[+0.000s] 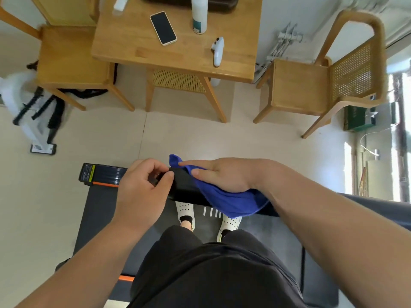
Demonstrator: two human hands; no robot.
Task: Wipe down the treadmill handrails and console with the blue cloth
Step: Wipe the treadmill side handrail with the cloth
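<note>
Domestic room, pale floor; wooden tabletop (pixel 124 44) ahead carrying phone (pixel 163 27) and bottle (pixel 199 14). Person stands on treadmill belt (pixel 97 210). Black handrail bar (pixel 184 187) crosses at hand level. Right hand (pixel 224 175) lies flat, pressing blue cloth (pixel 231 202) onto bar. Left hand (pixel 142 187) curled, gripping bar just beside cloth. Judged step: wiping handrail. Next move calls for sliding cloth along bar; console not identifiable.

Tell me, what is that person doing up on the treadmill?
A person stands on the treadmill belt in white shoes, cleaning it. The right hand presses a blue cloth flat on the black handrail bar. The left hand grips the same bar just beside it, fingers curled over the top. A phone and a white bottle sit on the wooden table ahead.
</note>
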